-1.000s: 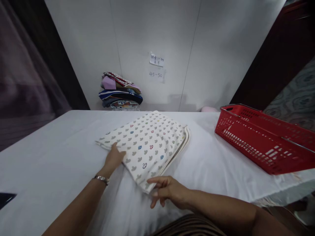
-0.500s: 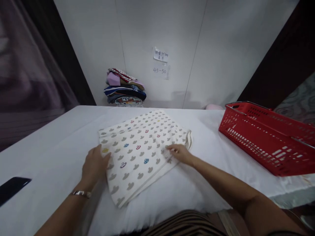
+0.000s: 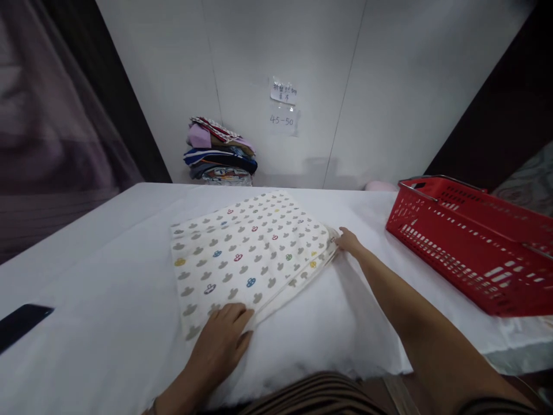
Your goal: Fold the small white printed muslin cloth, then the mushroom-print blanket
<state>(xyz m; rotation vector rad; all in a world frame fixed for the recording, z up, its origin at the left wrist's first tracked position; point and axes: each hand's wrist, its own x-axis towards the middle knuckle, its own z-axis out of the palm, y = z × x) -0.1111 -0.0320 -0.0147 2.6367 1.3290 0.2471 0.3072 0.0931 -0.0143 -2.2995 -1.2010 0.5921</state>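
A white cloth point(image 3: 254, 253) printed with grey and coloured mushroom shapes lies folded in layers on the white-covered table. My left hand point(image 3: 224, 334) rests at its near corner, fingers curled over the edge with the thumb below. That corner is hidden beneath the hand. At the cloth's right corner, my right hand point(image 3: 348, 241) pinches the layered edge between bent fingers. Small wrinkles show near that corner.
Folded fabrics are stacked point(image 3: 221, 153) against the back wall. A red plastic basket point(image 3: 470, 248) stands on the right side of the table point(image 3: 108, 248). A dark flat object point(image 3: 23, 324) lies at the left edge. Handwritten paper signs point(image 3: 283, 106) hang on the wall.
My left hand has moved from the cloth's left edge to its near corner. My right hand has shifted outward to the right corner, and the edge there now lies flatter.
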